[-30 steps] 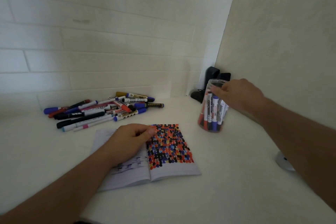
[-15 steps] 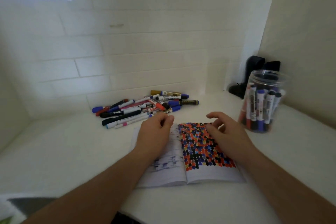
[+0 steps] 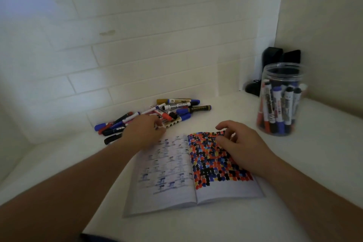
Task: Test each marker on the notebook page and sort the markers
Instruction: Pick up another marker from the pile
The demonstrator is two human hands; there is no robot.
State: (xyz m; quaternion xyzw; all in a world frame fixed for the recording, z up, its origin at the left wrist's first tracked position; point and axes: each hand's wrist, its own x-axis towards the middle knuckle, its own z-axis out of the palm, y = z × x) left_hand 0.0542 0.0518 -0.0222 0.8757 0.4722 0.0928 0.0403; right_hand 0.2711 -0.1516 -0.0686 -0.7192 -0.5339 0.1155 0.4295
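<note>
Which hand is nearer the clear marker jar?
Right. The right hand rests on the notebook's coloured page just left of the jar; the left hand reaches the loose marker pile, farther left.

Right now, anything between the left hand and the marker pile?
Nothing visible. The left hand is already at the near edge of the marker pile, fingers among the markers. The notebook lies nearer, beside the wrist.

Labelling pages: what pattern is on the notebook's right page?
Dense rows of small red, black and blue marker dabs on the right page, a few yellow; head view.
</note>
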